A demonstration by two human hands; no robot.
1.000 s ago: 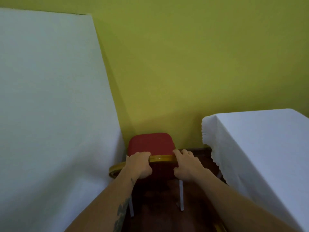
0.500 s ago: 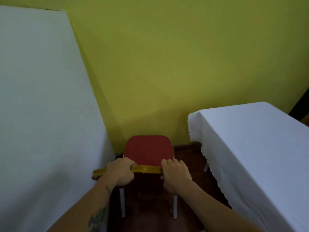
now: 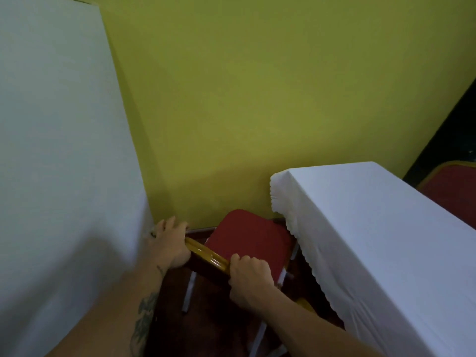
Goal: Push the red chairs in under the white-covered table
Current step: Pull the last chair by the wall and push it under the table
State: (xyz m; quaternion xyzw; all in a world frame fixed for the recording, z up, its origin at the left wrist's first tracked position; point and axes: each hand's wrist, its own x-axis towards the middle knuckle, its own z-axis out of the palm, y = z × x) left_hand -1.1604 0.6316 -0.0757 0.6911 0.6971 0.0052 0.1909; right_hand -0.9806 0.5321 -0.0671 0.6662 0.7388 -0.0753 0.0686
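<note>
A red chair (image 3: 247, 237) with a gold-rimmed backrest and white legs stands in the narrow gap between two white-covered tables. Its seat is turned toward the right-hand table (image 3: 373, 228), with the seat's front corner touching that table's scalloped cloth edge. My left hand (image 3: 171, 244) grips the left end of the gold backrest rail. My right hand (image 3: 251, 274) grips the rail's right end. Part of the backrest is hidden under my hands.
A second white-covered table (image 3: 59, 163) fills the left side, close against my left arm. A yellow wall (image 3: 257, 99) closes the gap behind the chair. Another red chair (image 3: 453, 186) shows past the right table. The floor is dark wood.
The chair has swung clockwise, so its seat now points toward the right table instead of the wall. Both hands stayed on the backrest rail, and the view shifted right.
</note>
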